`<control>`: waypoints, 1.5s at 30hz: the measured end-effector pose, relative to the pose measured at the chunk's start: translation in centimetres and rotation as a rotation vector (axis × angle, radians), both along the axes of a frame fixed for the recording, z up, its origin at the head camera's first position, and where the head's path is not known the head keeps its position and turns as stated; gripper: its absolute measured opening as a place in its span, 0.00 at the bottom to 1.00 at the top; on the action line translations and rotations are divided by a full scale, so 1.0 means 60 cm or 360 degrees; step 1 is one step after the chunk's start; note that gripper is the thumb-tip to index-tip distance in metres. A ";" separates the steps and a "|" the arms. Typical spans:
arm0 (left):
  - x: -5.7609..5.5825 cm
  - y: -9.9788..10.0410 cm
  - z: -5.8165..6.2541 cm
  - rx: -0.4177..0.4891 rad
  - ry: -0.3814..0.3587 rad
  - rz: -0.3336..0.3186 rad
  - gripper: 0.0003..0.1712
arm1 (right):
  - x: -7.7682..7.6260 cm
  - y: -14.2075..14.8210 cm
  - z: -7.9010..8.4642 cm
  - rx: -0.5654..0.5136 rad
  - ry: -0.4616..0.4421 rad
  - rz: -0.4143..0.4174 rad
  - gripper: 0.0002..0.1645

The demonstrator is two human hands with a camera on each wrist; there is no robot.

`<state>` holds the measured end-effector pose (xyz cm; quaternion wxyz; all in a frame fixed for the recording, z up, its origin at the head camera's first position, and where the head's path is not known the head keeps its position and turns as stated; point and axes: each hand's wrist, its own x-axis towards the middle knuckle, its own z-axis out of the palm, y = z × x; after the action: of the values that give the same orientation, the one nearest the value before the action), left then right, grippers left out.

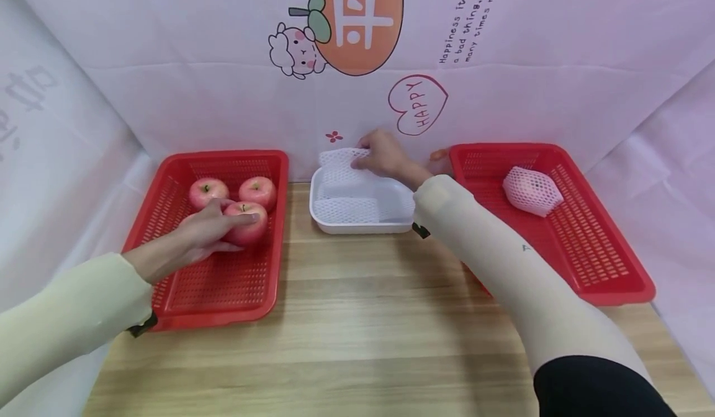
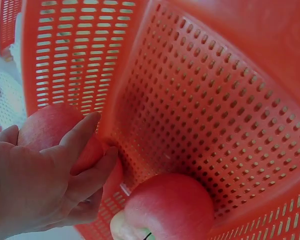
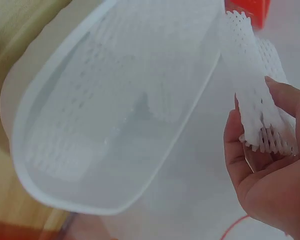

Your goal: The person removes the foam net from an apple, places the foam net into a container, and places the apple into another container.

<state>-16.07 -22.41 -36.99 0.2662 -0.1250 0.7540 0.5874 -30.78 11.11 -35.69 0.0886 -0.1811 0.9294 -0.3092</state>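
Note:
In the head view my left hand (image 1: 209, 231) grips a red apple (image 1: 248, 228) inside the left red basket (image 1: 281, 237). Two more apples, one at the back left (image 1: 208, 192) and one at the back right (image 1: 257, 188), lie behind it. A further apple is mostly covered by the hand. My right hand (image 1: 385, 155) pinches a white foam fruit net (image 1: 337, 164) over the white plastic tub (image 1: 363, 229). The right wrist view shows this foam net (image 3: 255, 85) flattened between thumb and fingers, beside the tub's rim. More foam netting (image 1: 349, 209) lies inside the tub.
The right red basket (image 1: 617, 299) contains a fruit wrapped in a foam net (image 1: 532, 190). A wooden table (image 1: 335, 342) carries the baskets and the tub. Printed white cloth (image 1: 223, 94) stands right behind them.

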 end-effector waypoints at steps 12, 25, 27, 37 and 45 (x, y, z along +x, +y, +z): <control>-0.021 0.002 -0.027 -0.0057 -0.0037 -0.0058 0.46 | 0.016 -0.030 -0.049 0.0187 -0.0080 -0.0025 0.23; -0.031 0.019 -0.045 -0.0082 -0.0037 -0.0062 0.42 | 0.012 -0.030 -0.070 0.0394 -0.0027 -0.0146 0.27; -0.032 0.020 -0.048 -0.0077 -0.0041 -0.0064 0.42 | 0.013 -0.029 -0.071 0.0391 -0.0028 -0.0180 0.28; -0.042 0.016 -0.045 -0.0291 -0.0101 -0.0124 0.41 | 0.015 -0.028 -0.067 0.0353 0.0111 -0.0221 0.28; -0.047 0.014 -0.043 -0.0320 -0.0149 -0.0243 0.44 | 0.010 -0.027 -0.057 0.0301 0.0156 -0.0196 0.27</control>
<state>-18.86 -21.60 -39.55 0.3311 -0.1205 0.8032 0.4803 -30.20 9.51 -39.13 0.0405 -0.1296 0.9669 -0.2159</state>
